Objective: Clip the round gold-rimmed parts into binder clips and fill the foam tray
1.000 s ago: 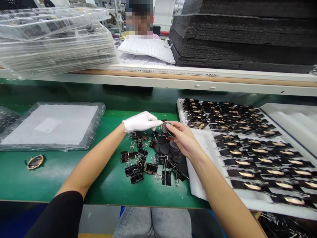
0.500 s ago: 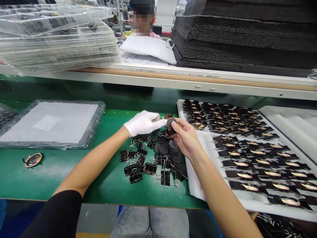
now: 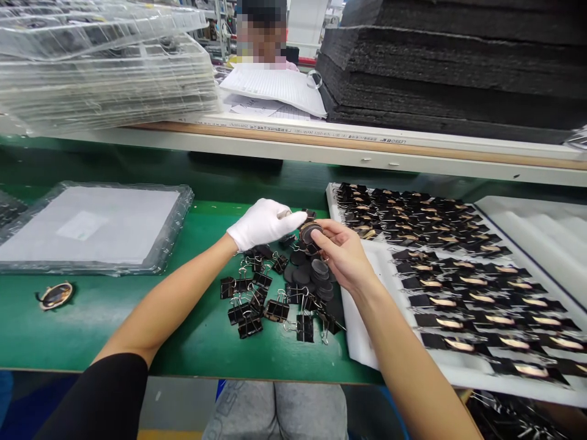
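The person's right hand [image 3: 343,252] was bare, and it gripped a round black disc [image 3: 312,233] between the thumb and the fingers. A bit of tan edge peeked out by the disc. The disc was up in front of the person, over the green table [image 3: 192,333], close to the other hand. The left hand [image 3: 263,225] wore a white glove. Its fingers were curled, and its thumb poked out toward a black binder clip [image 3: 308,214] just behind the disc. I cannot tell if the left hand was squeezing that clip.

Under the hands lay a messy heap of black binder clips [image 3: 250,326] with shiny wire handles. More round black discs [image 3: 300,276] were right beside them, some on top of each other.

On the right, a white foam tray [image 3: 360,324] held many rows of black clips with tan pieces [image 3: 452,343] in them. Far to the left, a small oval piece [image 3: 57,296] with a tan rim lay on the table. Behind it was a clear plastic tray [image 3: 177,229] with a white sheet [image 3: 123,214] on it. Up on the shelf [image 3: 257,140] sat stacked clear trays [image 3: 114,85], papers [image 3: 270,85] and thick black sheets [image 3: 440,85].
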Motion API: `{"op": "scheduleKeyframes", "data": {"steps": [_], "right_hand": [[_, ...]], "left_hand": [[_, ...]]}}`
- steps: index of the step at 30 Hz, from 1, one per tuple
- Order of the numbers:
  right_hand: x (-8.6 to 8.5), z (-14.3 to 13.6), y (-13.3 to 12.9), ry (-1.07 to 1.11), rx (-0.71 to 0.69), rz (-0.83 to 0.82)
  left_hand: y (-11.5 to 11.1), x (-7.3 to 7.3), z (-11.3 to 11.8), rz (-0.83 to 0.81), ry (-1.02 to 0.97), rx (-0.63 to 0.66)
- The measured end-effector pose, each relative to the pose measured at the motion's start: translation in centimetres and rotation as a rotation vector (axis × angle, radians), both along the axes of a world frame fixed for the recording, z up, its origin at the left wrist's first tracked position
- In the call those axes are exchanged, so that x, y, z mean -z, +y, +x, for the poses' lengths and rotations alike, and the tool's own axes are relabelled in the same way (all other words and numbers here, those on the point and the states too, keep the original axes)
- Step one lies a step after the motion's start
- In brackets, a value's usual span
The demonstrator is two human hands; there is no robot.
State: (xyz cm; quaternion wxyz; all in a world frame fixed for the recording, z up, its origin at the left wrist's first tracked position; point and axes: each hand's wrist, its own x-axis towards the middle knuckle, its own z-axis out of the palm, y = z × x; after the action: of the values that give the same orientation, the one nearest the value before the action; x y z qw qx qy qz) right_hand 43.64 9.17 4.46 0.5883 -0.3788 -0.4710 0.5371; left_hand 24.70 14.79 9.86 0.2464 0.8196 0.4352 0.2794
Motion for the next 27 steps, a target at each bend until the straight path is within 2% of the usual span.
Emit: {"op": "scheduleKeyframes", "data": {"steps": [5,12,17,23,25,27], "right_hand": [[-0.4,1.4,0.5,0.020,0.052,-0.064],[-1.0,3.0,0.4,-0.136,-0.048,0.019],[-1.4,3.2,0.1,-0.254,-0.123,0.040],[-1.4,3.2,0.2,-0.274,-0.061,0.052],[-1.3,3.1,0.3,-0.282,-0.020,0.092],[-1.0,3.0,0.3,-0.327,0.088,0.196]], "left_hand": [[0.1,-0.9,-0.8,0.023,-0.049,0.012],[-0.9,-1.5,-0.8,-0.015,0.028,0.205],[-1.3,-1.4,-0.6,0.061,0.103,0.284],[-1.1,-1.6,-0.7,0.047,0.137,0.233],[-1.0,-1.7,-0.5,-0.016,0.108,0.199],[-0.9,-1.6,-0.2,-0.158,0.017,0.128]]}}
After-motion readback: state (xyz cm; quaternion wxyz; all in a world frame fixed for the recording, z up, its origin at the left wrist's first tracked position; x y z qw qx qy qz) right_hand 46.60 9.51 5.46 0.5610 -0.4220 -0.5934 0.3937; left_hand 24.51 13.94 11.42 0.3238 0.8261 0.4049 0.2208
